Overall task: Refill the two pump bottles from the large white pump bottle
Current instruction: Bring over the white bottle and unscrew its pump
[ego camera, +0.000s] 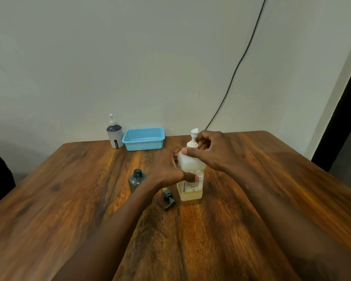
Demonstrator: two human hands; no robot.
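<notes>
The large white pump bottle stands upright mid-table, with a little yellowish liquid at its bottom. My left hand grips its body from the left side. My right hand closes around its white pump collar at the top. A small grey bottle stands open, without its pump, just left of my left wrist. Its dark pump head lies on the table in front of the large bottle. A white-and-navy pump bottle stands at the far edge by the wall, pump on.
A light blue perforated basket sits at the back of the wooden table beside the navy bottle. A black cable hangs down the wall behind. The table's right edge runs along a dark doorway.
</notes>
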